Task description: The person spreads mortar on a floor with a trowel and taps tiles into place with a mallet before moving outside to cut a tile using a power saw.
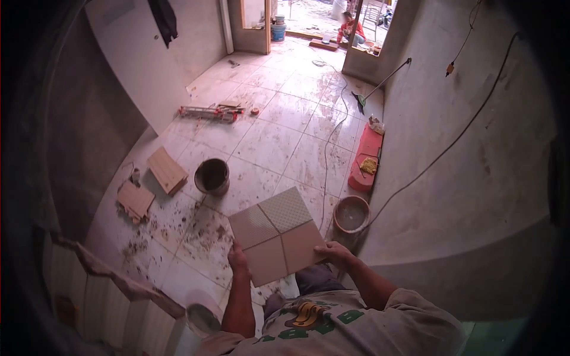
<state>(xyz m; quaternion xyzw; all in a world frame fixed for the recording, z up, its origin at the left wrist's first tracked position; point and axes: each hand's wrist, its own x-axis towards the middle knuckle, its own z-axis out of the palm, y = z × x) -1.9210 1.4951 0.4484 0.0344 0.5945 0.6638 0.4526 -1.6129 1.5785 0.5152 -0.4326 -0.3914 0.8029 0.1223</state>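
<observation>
A square tile (270,254) is held in front of my body, tilted, with a cross of dark lines dividing it into quarters; its far part looks textured. My left hand (237,259) is closed on the tile's left edge. On the opposite edge, my right hand (333,252) grips with the thumb on top. Beyond the tile, a dark bucket (212,176) stands on the floor. To the right of the tile sits a round basin (351,214) with greyish contents.
Stacked tan pieces (167,171) and a second pile (135,200) lie left. A red-and-silver tile cutter (214,112) rests farther off. Along the right wall are a long red block (364,163) and a broom (360,102). A cord (325,172) crosses the floor. A person (350,29) crouches by the doorway.
</observation>
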